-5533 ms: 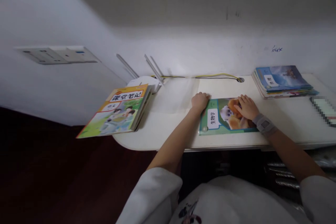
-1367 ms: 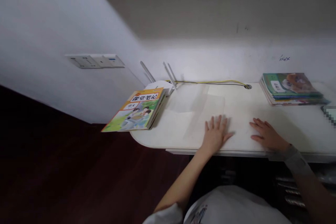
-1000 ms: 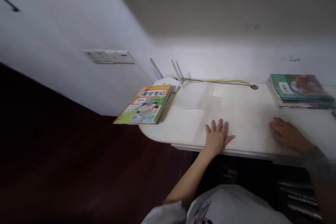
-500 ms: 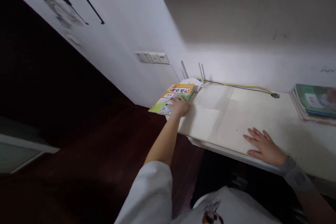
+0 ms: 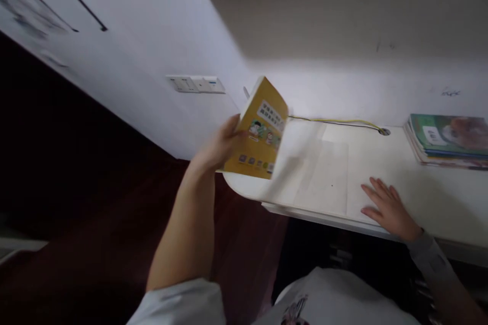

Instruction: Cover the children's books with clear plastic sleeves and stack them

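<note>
My left hand (image 5: pixel 221 144) is closed around the spine side of a book (image 5: pixel 263 134), raised and tilted above the left end of the white desk (image 5: pixel 293 188). Its yellow back cover, with small cartoon pictures and a white text box, faces me. The thumb lies near the cover's left edge; the other fingers are hidden behind the book. My right hand (image 5: pixel 391 208) rests flat on the desk near its front edge, fingers spread, holding nothing. A grey band (image 5: pixel 429 254) is round that wrist.
A stack of books (image 5: pixel 450 139) lies at the desk's right. Yellow and black cables (image 5: pixel 343 122) run along the back to a round hole (image 5: pixel 384 131). Wall sockets (image 5: pixel 196 84) are at the left. One antenna (image 5: pixel 246 92) shows behind the raised book.
My left hand has lifted the book from the desk's left corner and turned it, so the yellow back cover now faces me. My right hand stays on the desk. The view has shifted slightly.
</note>
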The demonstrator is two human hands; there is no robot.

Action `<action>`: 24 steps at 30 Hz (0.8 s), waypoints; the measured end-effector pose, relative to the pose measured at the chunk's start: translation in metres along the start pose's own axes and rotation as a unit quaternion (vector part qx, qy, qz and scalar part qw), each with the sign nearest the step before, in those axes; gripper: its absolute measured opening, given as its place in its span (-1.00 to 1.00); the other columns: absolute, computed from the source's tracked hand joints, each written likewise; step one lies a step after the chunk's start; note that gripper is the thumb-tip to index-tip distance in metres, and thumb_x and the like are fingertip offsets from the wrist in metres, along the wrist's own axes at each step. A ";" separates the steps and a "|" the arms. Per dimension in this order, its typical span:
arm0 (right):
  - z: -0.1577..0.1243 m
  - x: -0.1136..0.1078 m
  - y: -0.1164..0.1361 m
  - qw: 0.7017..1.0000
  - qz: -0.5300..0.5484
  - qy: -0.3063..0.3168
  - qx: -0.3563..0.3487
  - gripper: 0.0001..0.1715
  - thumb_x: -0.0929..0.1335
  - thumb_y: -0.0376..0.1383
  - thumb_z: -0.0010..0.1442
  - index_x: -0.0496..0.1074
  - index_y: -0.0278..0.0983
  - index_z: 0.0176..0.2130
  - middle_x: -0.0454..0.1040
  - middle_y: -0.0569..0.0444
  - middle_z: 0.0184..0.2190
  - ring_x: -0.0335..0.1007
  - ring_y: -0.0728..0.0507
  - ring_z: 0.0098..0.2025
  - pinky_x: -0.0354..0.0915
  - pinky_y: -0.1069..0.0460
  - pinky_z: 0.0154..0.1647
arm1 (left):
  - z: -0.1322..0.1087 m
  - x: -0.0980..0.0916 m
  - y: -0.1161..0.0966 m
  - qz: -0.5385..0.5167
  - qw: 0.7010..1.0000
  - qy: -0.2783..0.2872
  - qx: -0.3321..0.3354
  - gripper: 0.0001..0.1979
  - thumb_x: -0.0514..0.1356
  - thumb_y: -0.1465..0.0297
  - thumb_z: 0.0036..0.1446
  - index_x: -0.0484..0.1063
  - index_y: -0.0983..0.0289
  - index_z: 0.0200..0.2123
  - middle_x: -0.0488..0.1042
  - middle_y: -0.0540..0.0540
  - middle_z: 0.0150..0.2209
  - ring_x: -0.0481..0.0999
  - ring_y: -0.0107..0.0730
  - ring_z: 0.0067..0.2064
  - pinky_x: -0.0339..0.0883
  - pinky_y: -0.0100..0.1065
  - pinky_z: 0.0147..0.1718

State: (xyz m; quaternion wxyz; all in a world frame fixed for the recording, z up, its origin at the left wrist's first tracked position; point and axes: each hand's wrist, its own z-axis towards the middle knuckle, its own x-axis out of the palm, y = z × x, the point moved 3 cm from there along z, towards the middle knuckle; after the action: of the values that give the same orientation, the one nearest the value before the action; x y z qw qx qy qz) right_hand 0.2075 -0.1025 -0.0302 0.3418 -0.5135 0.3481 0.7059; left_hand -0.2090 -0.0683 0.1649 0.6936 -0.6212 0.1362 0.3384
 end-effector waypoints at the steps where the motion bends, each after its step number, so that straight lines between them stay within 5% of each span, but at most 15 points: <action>1: -0.001 0.001 0.000 1.000 0.000 0.008 0.002 -0.33 0.17 0.06 0.27 0.19 -0.17 0.24 0.06 -0.15 0.32 -0.07 -0.36 0.33 0.02 -0.35 0.20 | -0.007 0.008 -0.010 -0.090 0.996 0.013 0.018 -0.42 0.11 0.29 0.13 0.12 0.24 0.22 0.51 0.14 -0.07 0.55 -0.20 -0.21 0.44 -0.18 -0.20; 6: -0.004 0.006 0.003 1.000 -0.005 0.016 0.010 -0.39 0.20 0.02 0.26 0.25 -0.16 0.21 0.13 -0.13 0.29 -0.03 -0.35 0.32 -0.03 -0.34 0.22 | -0.030 0.090 -0.023 -0.336 0.928 0.162 0.016 -0.24 0.18 0.22 0.04 0.01 0.20 0.29 0.47 0.18 0.01 0.54 -0.10 -0.10 0.44 -0.13 -0.15; 12: -0.005 0.004 0.006 1.000 -0.006 0.013 0.010 -0.41 0.22 -0.01 0.26 0.28 -0.16 0.20 0.13 -0.13 0.29 -0.02 -0.35 0.32 -0.03 -0.33 0.22 | -0.040 0.169 0.030 -0.376 0.895 0.226 -0.082 -0.19 0.16 0.18 0.03 -0.08 0.19 0.31 0.44 0.20 0.07 0.56 -0.09 -0.11 0.45 -0.10 -0.17; 18: -0.005 0.004 0.005 1.000 -0.005 0.015 0.016 -0.41 0.22 -0.01 0.26 0.28 -0.17 0.19 0.13 -0.11 0.29 -0.04 -0.33 0.32 -0.05 -0.32 0.24 | -0.044 0.181 0.067 -0.289 0.928 0.211 -0.102 -0.35 0.14 0.22 0.06 0.14 0.32 0.21 0.51 0.20 -0.05 0.54 -0.12 -0.12 0.44 -0.14 -0.17; 21: -0.006 0.003 0.007 1.000 -0.008 0.015 0.019 -0.42 0.22 -0.02 0.26 0.29 -0.18 0.18 0.13 -0.12 0.29 -0.03 -0.34 0.32 -0.05 -0.32 0.23 | -0.044 0.177 0.066 -0.080 0.982 0.168 -0.044 -0.51 0.08 0.28 0.13 0.26 0.30 0.12 0.50 0.19 -0.02 0.49 -0.12 -0.03 0.38 -0.11 -0.07; 24: -0.003 -0.002 0.018 1.000 -0.007 0.002 0.008 -0.45 0.19 -0.06 0.29 0.27 -0.20 0.19 0.09 -0.12 0.31 -0.07 -0.32 0.33 -0.06 -0.32 0.24 | -0.048 0.173 0.060 0.176 0.981 0.076 0.007 -0.53 0.06 0.35 0.17 0.25 0.33 0.14 0.32 0.30 0.17 0.30 -0.05 0.18 0.21 -0.06 0.11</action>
State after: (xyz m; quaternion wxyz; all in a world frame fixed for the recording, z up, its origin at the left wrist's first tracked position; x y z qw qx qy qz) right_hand 0.1941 -0.1150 -0.0266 0.3496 -0.5146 0.3509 0.6999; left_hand -0.1093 -0.0624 0.0044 0.6151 -0.6068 0.2981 0.4057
